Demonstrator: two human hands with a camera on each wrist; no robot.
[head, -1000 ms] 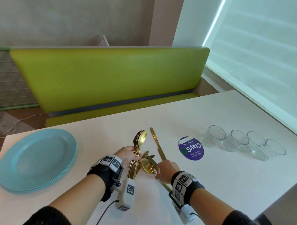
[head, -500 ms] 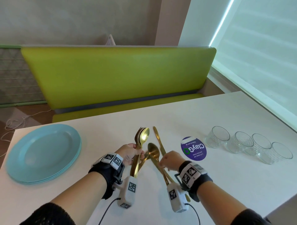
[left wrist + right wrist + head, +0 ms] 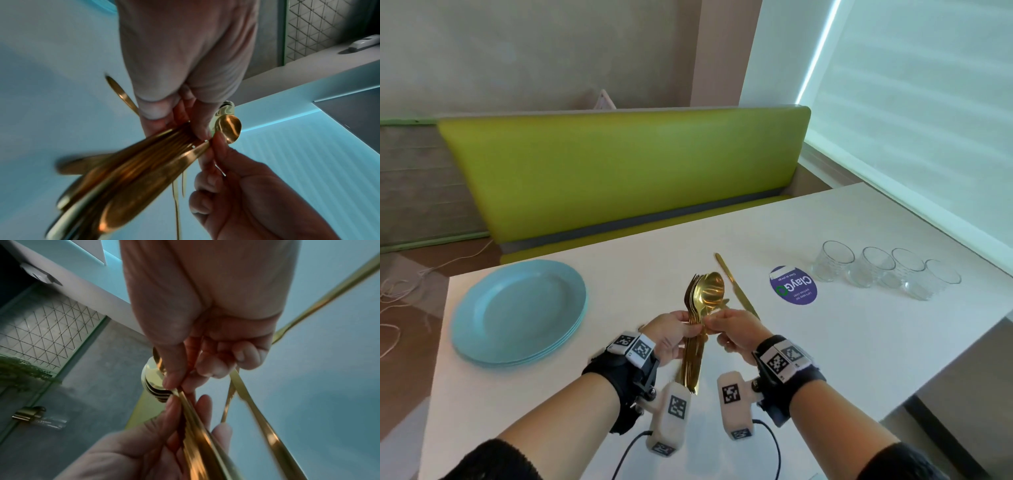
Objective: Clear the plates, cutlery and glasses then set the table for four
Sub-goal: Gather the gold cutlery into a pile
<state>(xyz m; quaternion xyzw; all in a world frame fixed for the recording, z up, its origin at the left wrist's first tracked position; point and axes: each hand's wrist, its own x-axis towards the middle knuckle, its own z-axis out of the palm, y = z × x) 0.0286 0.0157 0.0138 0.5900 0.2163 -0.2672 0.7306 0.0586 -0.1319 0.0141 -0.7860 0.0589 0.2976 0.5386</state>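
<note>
4 glasses (image 3: pixel 887 269), 1 knife (image 3: pixel 736 286), approx. 4 plates (image 3: pixel 517 311), cutlery bundle (image 3: pixel 697 329) in both hands.

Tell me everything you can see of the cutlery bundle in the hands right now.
The cutlery bundle is gold, shiny, metal-looking: stacked spoons in front, fork tines behind, heads up, handles fanning down toward the wrists. It is held roughly upright above the white table. The left hand grips the handles; the right hand pinches the front spoon's neck. The exact count is unclear.
</note>
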